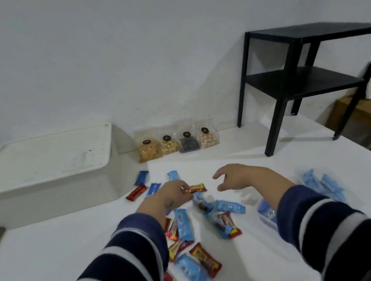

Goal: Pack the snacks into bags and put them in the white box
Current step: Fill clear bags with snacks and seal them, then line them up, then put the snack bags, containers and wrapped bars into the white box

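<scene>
My left hand pinches a small red and yellow snack bar just above the white table. My right hand hovers to its right with fingers loosely curved and holds nothing. Red and light blue snack bars lie scattered on the table between my arms. A clear bag with some bars in it lies below the held bar. The white box stands at the back left with its lid on. Several filled clear snack bags stand against the wall.
A black two-shelf side table stands on the table at the back right. Light blue packets lie at the right, beside a blue-lidded container partly hidden by my right sleeve. The table's right edge runs diagonally near a wooden desk.
</scene>
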The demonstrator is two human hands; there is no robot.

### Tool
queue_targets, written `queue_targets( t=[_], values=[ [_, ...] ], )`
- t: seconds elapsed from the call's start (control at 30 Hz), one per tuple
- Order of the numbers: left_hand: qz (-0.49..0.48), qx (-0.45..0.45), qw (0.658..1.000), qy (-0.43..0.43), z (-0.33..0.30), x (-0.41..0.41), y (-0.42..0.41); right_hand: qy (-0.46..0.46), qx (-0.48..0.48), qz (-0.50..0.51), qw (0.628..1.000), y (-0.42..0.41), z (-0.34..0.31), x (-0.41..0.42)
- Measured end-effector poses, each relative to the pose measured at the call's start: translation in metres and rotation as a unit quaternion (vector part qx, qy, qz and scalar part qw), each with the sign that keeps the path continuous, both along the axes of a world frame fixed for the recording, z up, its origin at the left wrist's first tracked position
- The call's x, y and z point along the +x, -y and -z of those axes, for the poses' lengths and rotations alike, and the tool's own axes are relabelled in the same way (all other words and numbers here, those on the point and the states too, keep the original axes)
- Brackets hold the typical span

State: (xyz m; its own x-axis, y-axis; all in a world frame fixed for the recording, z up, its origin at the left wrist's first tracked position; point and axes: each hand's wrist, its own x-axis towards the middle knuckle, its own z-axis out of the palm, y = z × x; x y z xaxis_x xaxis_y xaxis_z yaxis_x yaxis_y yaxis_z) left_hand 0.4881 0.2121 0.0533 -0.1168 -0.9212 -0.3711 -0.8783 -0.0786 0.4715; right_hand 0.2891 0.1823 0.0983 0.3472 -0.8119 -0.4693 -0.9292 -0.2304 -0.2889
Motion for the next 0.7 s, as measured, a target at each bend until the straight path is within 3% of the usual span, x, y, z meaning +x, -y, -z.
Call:
queue_targets(
  t=[0.33, 0.5, 0.7],
  values=[
    [-0.109, -0.049, 0.993, 0.002, -0.048, 0.134, -0.117, 0.015, -0.031, -0.07, 0.997, -0.086, -0.039, 0.123],
    [-0.143, -0.07, 0.987, -0.004, -0.074, 0.226, -0.137, 0.049, -0.029, -0.056, 0.997, -0.1, -0.069, 0.199],
    [-0.154, -0.102, 0.982, 0.046, -0.102, 0.336, -0.132, 0.041, -0.055, -0.041, 0.997, -0.087, -0.089, 0.28]
  ],
)
